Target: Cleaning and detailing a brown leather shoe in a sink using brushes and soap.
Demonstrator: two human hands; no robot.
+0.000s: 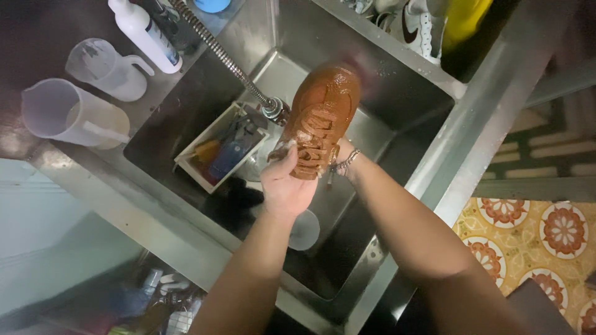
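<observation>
Filling most of the view, a deep stainless-steel sink (397, 99) holds the work. Over its middle hangs a wet brown leather lace-up shoe (323, 118), toe pointing away. The left hand (287, 183) has its fingers clenched on the shoe's lace side; the right hand (343, 162) grasps the heel from behind. A flexible metal spray hose (223, 56) ends just beside the shoe.

Shoe (323, 118) over sink (397, 93); tray (220, 146) left; jugs (74, 111) on counter (93, 174).
</observation>
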